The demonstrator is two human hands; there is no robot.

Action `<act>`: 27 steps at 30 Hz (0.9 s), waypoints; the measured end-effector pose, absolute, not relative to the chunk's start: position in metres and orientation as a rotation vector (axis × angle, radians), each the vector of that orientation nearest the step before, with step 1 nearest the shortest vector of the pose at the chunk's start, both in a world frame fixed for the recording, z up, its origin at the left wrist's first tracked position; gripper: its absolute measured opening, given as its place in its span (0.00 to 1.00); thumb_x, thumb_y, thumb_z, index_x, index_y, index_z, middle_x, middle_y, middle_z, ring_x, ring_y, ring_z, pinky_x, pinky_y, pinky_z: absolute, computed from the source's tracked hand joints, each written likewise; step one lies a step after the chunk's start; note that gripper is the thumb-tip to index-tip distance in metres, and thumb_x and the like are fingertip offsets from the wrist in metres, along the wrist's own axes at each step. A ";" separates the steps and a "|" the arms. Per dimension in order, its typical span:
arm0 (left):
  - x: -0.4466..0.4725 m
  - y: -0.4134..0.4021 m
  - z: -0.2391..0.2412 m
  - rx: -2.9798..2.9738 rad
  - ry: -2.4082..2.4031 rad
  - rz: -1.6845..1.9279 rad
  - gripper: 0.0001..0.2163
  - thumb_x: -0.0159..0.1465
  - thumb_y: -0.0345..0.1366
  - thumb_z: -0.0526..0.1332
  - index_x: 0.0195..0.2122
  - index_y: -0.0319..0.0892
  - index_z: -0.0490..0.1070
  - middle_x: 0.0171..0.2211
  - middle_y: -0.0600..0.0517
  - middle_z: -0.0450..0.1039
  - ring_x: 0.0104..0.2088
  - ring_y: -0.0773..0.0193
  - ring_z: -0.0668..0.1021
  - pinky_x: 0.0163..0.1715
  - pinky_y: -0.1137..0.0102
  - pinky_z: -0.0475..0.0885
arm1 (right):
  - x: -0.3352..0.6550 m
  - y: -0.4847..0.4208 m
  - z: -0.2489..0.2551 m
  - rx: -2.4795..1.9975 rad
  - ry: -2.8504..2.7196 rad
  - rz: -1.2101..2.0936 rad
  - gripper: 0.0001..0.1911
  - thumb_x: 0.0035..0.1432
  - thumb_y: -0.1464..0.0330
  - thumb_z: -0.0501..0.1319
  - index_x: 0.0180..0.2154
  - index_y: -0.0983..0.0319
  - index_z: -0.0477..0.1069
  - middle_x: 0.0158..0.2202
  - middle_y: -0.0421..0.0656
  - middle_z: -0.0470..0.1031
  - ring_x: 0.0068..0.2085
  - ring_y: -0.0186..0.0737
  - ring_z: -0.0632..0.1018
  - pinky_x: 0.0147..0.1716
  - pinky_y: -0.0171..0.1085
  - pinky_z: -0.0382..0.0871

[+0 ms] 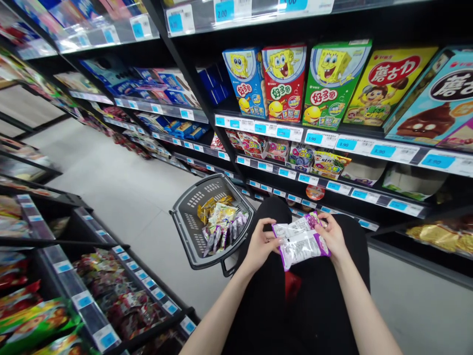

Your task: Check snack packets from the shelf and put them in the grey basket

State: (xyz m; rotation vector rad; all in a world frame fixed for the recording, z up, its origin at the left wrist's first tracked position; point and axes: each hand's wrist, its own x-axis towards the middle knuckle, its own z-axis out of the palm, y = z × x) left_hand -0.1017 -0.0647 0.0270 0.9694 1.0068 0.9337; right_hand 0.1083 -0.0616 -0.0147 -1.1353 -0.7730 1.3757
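Note:
Both my hands hold a purple-and-white snack packet (300, 240) over my lap, its printed back facing up. My left hand (260, 244) pinches the packet's left edge. My right hand (333, 235) grips its right edge with curled fingers. To the left of my knees a dark grey shopping basket (186, 231) stands on the floor. Several snack packets (220, 221), yellow and purple, lie inside it.
Store shelves run along the right with cartoon snack boxes (284, 81) and blue price tags (314, 138). Lower shelves (96, 276) with snack bags stand at the left. A pale floor aisle (111, 182) stretches away between them.

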 end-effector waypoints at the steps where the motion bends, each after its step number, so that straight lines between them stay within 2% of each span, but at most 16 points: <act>1: -0.102 -0.064 0.028 0.936 0.994 0.954 0.33 0.47 0.35 0.68 0.53 0.44 0.53 0.22 0.56 0.73 0.20 0.68 0.75 0.18 0.76 0.71 | 0.108 -0.061 -0.014 -1.119 -0.777 1.383 0.20 0.42 0.59 0.67 0.35 0.55 0.60 0.27 0.38 0.73 0.22 0.37 0.73 0.21 0.36 0.66; 3: -0.102 -0.064 0.030 0.887 0.967 0.944 0.39 0.46 0.34 0.69 0.57 0.45 0.50 0.25 0.54 0.75 0.22 0.67 0.76 0.20 0.75 0.72 | 0.108 -0.061 -0.013 -1.095 -0.775 1.386 0.21 0.42 0.58 0.67 0.36 0.55 0.61 0.27 0.38 0.74 0.22 0.37 0.73 0.22 0.35 0.66; 4: -0.102 -0.064 0.031 0.875 0.948 0.895 0.38 0.45 0.34 0.69 0.56 0.43 0.52 0.27 0.52 0.76 0.23 0.66 0.76 0.21 0.74 0.73 | 0.109 -0.061 -0.013 -1.086 -0.769 1.387 0.21 0.42 0.58 0.67 0.37 0.55 0.61 0.27 0.38 0.74 0.22 0.37 0.74 0.22 0.35 0.66; 7: -0.100 -0.064 0.033 0.902 0.910 0.652 0.23 0.48 0.38 0.68 0.44 0.34 0.69 0.30 0.45 0.76 0.26 0.63 0.78 0.24 0.71 0.74 | 0.111 -0.061 -0.011 -1.062 -0.749 1.410 0.24 0.41 0.59 0.68 0.40 0.55 0.62 0.29 0.40 0.74 0.24 0.37 0.74 0.23 0.35 0.67; 9: -0.098 -0.063 0.034 0.931 0.913 0.542 0.17 0.50 0.41 0.65 0.35 0.31 0.73 0.25 0.45 0.76 0.23 0.62 0.78 0.23 0.70 0.74 | 0.114 -0.062 -0.011 -1.067 -0.746 1.413 0.26 0.41 0.59 0.68 0.42 0.55 0.62 0.30 0.41 0.75 0.24 0.38 0.75 0.24 0.35 0.68; 12: -0.098 -0.063 0.032 0.928 0.911 0.533 0.16 0.51 0.43 0.65 0.32 0.32 0.73 0.20 0.47 0.74 0.19 0.63 0.76 0.20 0.71 0.73 | 0.117 -0.064 -0.009 -1.086 -0.743 1.403 0.26 0.41 0.60 0.68 0.43 0.55 0.63 0.31 0.41 0.75 0.25 0.38 0.75 0.24 0.36 0.69; 19: -0.105 -0.062 0.024 0.934 0.799 0.592 0.15 0.52 0.41 0.65 0.32 0.31 0.73 0.19 0.47 0.74 0.16 0.66 0.74 0.17 0.73 0.71 | 0.120 -0.064 -0.006 -1.092 -0.733 1.405 0.28 0.44 0.61 0.67 0.48 0.56 0.63 0.27 0.40 0.75 0.23 0.36 0.74 0.22 0.34 0.67; 21: -0.105 -0.062 0.023 0.929 0.798 0.599 0.15 0.52 0.41 0.65 0.32 0.31 0.73 0.19 0.48 0.73 0.15 0.65 0.74 0.17 0.72 0.71 | 0.121 -0.063 -0.005 -1.126 -0.741 1.414 0.25 0.46 0.61 0.65 0.47 0.57 0.65 0.27 0.40 0.75 0.24 0.37 0.74 0.23 0.34 0.68; 24: -0.103 -0.062 0.021 0.907 0.824 0.647 0.15 0.52 0.41 0.65 0.32 0.31 0.73 0.19 0.48 0.73 0.16 0.65 0.74 0.18 0.71 0.71 | 0.124 -0.063 -0.002 -1.128 -0.708 1.417 0.20 0.49 0.60 0.62 0.45 0.58 0.68 0.34 0.43 0.76 0.29 0.39 0.76 0.27 0.35 0.69; 27: -0.102 -0.062 0.019 0.881 0.853 0.698 0.15 0.51 0.41 0.65 0.32 0.32 0.73 0.20 0.48 0.74 0.17 0.65 0.74 0.19 0.69 0.72 | 0.125 -0.064 0.000 -1.032 -0.667 1.458 0.19 0.48 0.62 0.62 0.44 0.59 0.70 0.39 0.44 0.77 0.35 0.42 0.77 0.32 0.36 0.70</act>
